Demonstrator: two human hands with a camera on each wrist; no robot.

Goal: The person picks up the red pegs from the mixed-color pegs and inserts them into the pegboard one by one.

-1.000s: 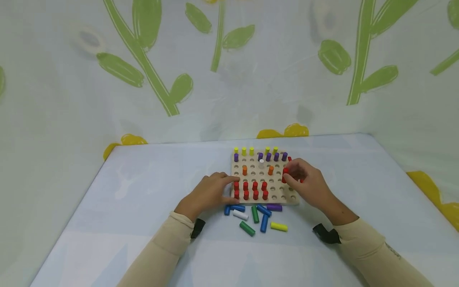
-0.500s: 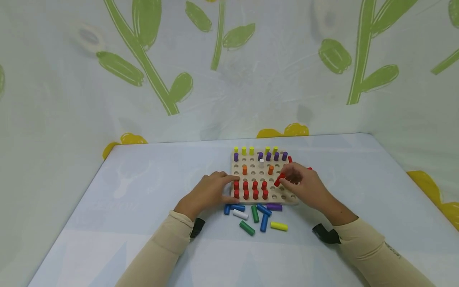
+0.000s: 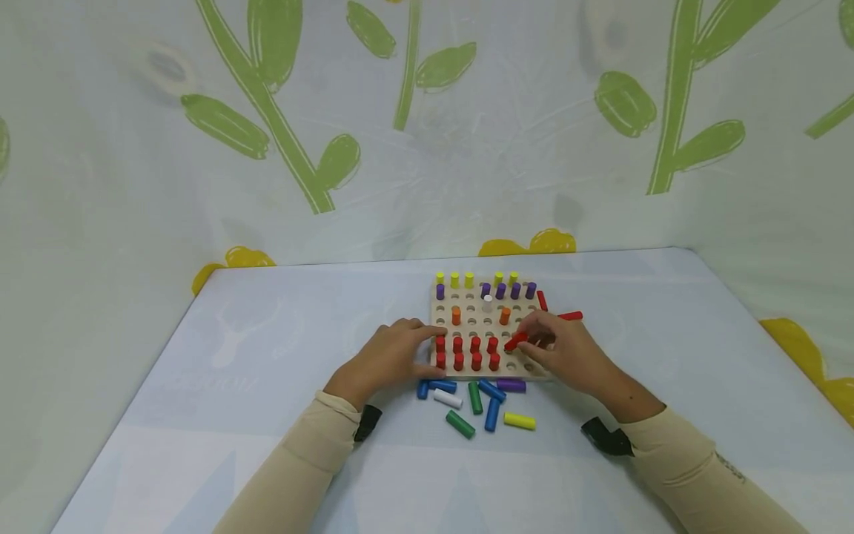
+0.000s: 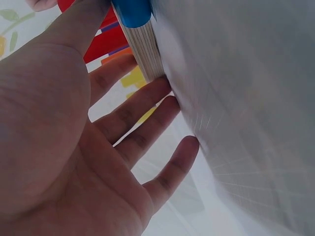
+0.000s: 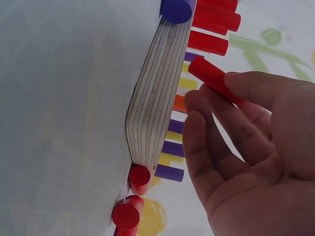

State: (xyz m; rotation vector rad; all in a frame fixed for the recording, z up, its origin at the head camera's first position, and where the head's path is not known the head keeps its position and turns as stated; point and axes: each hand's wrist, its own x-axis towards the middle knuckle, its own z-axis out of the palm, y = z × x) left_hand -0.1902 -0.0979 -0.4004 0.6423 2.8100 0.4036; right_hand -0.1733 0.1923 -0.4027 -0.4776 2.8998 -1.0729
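A wooden pegboard lies on the table, with several red pegs upright in its two nearest rows. My left hand rests against the board's left side. Its fingers are spread and fairly straight along the edge in the left wrist view, with the thumb near the front corner. My right hand pinches a red peg between thumb and fingers. That peg is tilted, close over the right part of the board, beside the second-nearest row of red pegs. The right wrist view shows it above the board's surface, its free end uncovered.
Yellow pegs, purple pegs, orange pegs and a white peg stand farther back. Loose blue, green, white, yellow and purple pegs lie in front; red ones lie right.
My right hand has moved left and slightly toward me over the board, and the red peg in it has tipped from upright to slanted. The left hand has stayed in place.
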